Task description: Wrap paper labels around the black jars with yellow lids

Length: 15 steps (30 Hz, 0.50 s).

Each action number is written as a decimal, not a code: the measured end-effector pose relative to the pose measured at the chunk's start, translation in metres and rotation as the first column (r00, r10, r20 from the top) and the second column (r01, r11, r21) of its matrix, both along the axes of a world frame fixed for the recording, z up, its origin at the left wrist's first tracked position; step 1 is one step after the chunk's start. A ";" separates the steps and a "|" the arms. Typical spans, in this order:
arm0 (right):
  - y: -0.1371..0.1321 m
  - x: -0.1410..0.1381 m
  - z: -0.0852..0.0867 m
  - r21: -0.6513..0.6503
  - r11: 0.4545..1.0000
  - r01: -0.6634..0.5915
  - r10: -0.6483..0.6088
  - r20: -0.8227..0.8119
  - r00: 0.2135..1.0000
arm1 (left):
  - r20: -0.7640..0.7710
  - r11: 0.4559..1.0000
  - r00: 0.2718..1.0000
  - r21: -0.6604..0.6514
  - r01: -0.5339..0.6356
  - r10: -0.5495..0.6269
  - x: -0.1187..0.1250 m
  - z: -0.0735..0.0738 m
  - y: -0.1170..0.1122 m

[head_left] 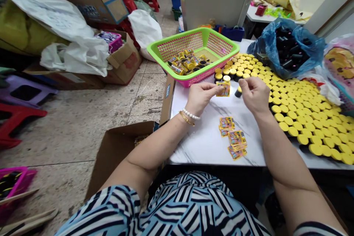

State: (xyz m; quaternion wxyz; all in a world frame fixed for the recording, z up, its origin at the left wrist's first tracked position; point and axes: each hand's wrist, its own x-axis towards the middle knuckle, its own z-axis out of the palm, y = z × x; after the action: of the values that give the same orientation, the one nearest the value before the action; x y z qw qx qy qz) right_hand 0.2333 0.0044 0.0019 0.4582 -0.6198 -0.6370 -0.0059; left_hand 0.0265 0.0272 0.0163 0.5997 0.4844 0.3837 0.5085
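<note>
Between thumb and fingers, my left hand (201,97) pinches a small yellow printed label (224,89) above the white marbled table (196,142). My right hand (256,94) is closed with thumb and fingertips together; whatever it may hold is too small to make out. Just left of its fingertips is a small dark container (238,92), its top partly hidden by my fingers. Loose piles of similar yellow labels (237,139) lie on the table between my forearms. To the right, many yellow-lidded dark containers (309,114) stand packed together.
A green-rimmed pink basket (155,52) at the table's back left holds labelled containers. Behind the rows sits a blue plastic bag (262,49) of dark containers. An open cardboard box (107,155) stands below the table's left edge. Boxes and white sacks (80,57) crowd the floor.
</note>
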 end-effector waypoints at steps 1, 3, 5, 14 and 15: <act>0.003 0.008 -0.001 -0.032 0.999 0.036 -0.034 0.085 0.996 | 0.001 1.000 1.000 -0.017 0.002 -0.002 0.000 0.000 0.001; 0.008 0.018 -0.007 -0.174 0.982 0.073 -0.031 0.233 0.972 | 0.022 0.997 0.999 -0.058 0.045 -0.044 0.001 -0.003 0.003; 0.011 0.021 -0.014 -0.314 0.943 0.108 -0.004 0.315 0.949 | 0.078 0.986 0.990 -0.105 0.129 -0.121 0.001 -0.006 0.006; 0.016 0.017 -0.013 -0.375 0.921 -0.108 0.005 -0.265 0.964 | -0.008 0.978 1.000 -0.211 0.010 -0.012 0.003 -0.012 0.015; 0.015 0.016 -0.011 -0.345 0.925 -0.159 0.036 -0.337 0.941 | -0.017 0.979 1.000 -0.204 0.007 -0.010 0.003 -0.012 0.016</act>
State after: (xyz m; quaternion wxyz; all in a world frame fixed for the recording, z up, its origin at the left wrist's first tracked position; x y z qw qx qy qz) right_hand 0.2497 0.0195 -0.0088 0.4326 -0.6540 -0.5730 0.2384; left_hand 0.0292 0.0431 0.0041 0.6449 0.4265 0.4371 0.4596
